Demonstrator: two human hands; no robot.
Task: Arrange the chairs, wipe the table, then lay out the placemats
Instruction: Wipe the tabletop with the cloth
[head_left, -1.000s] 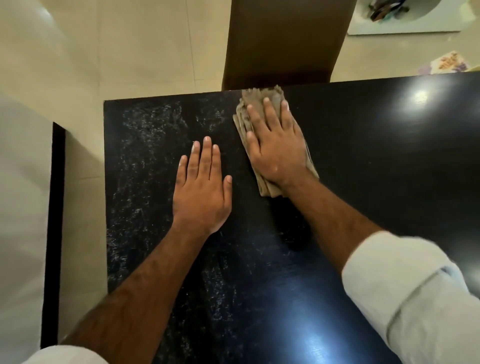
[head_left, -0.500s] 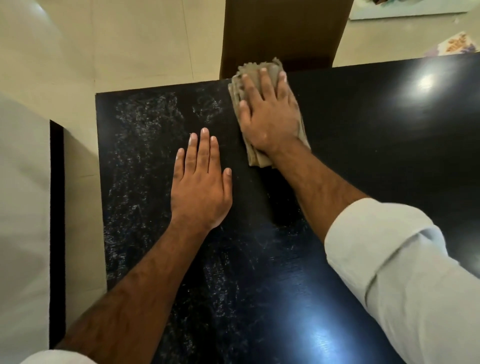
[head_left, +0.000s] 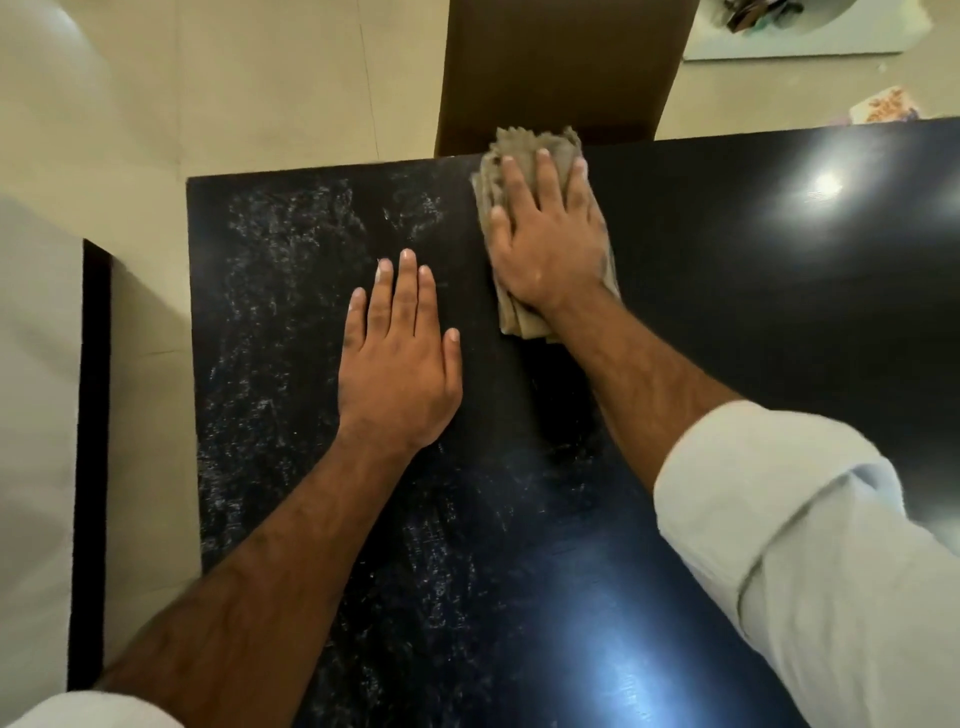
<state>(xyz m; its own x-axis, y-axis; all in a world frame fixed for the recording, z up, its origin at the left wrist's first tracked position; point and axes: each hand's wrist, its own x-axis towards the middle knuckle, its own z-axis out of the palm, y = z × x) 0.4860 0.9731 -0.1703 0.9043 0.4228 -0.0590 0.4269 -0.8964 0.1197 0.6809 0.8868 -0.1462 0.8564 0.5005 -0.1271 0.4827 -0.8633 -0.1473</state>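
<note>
A black table (head_left: 753, 312) fills most of the view, its left part streaked with pale smears. My right hand (head_left: 545, 244) lies flat, fingers straight, pressing a folded tan cloth (head_left: 519, 150) onto the tabletop at the far edge. The cloth's frayed end reaches the table's edge. My left hand (head_left: 400, 358) rests flat on the table, fingers straight, to the left of and nearer than the cloth. A brown chair (head_left: 561, 67) stands just beyond the far edge, behind the cloth.
Beige tiled floor (head_left: 270, 88) surrounds the table's left corner. A pale seat with a dark frame (head_left: 88, 415) stands at the left. A white mat with small items (head_left: 810, 36) and a patterned piece (head_left: 883, 106) lie on the floor at upper right.
My right hand has pushed the cloth away from me up to the table's far edge. My left hand has stayed flat in the same spot.
</note>
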